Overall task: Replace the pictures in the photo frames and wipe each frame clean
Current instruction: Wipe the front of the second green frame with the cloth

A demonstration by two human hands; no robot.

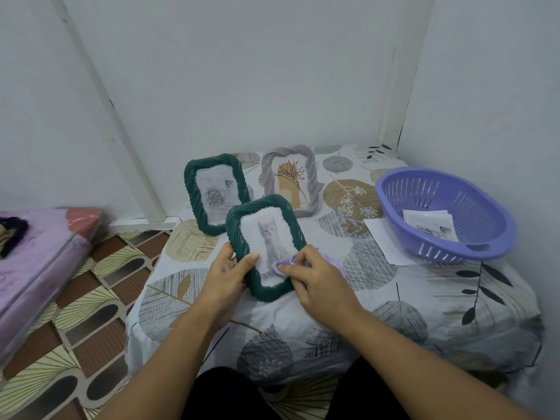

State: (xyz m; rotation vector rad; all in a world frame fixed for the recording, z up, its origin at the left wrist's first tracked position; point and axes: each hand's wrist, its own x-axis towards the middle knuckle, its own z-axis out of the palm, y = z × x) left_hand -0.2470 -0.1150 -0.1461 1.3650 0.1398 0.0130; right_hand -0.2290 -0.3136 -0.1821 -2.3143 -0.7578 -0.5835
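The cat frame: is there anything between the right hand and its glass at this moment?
Only the purple cloth, which the right hand presses on the lower glass of the cat frame. The left hand grips the frame's left edge, clear of the glass being wiped.

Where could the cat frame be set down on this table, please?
Bare cloth lies near the front edge, below both hands, and at front right below the purple basket. The back is crowded: rose frame, grey frame, basket and loose paper.

Both forearms are seen bare, no sleeves reaching the wrists; dark, black-looking trousers (233,398) are worn over the legs.
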